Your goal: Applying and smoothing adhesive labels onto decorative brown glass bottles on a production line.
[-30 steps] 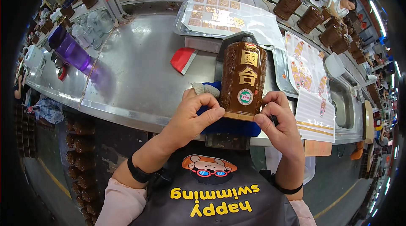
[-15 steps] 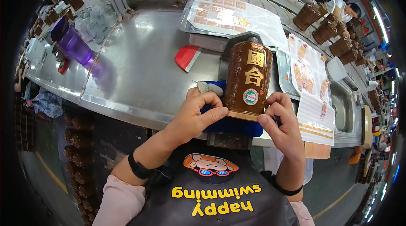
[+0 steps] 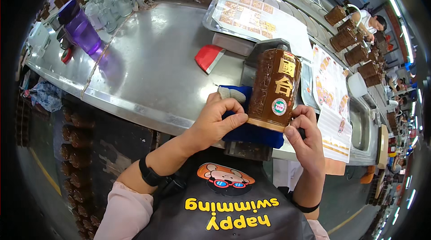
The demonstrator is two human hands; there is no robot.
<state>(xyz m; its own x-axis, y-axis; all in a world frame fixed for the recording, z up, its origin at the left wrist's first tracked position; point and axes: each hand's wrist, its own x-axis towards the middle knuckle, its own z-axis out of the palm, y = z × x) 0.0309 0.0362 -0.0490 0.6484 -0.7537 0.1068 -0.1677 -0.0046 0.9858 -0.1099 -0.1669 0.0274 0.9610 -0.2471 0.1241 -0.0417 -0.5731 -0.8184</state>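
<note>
A brown embossed bottle [image 3: 272, 83] with raised gold lettering and a round green-and-white sticker lies propped in a dark grey holder [image 3: 249, 70], neck away from me. Along its base runs a narrow gold strip [image 3: 266, 124]. My left hand [image 3: 221, 118] pinches thumb to forefinger at the strip's left end. At the other end, my right hand [image 3: 307, 137] is closed, thumb and fingers at the bottle's lower right edge. A blue cloth [image 3: 255, 138] pads the spot under the base. Beside my left fingers is a greyish knitted piece [image 3: 232, 94].
A red-and-white scraper [image 3: 209, 58] lies on the metal table [image 3: 152, 56]. Behind the bottle is a sheet of gold labels [image 3: 251, 13]; label sheets [image 3: 330, 76] and a sink [image 3: 360, 128] are at right. A purple jug [image 3: 81, 29] stands left. A person works beyond the conveyor.
The bottle has turned slightly, its front facing more to the right and more of its left side showing. Both hands keep to its base. The whole view has shifted a little.
</note>
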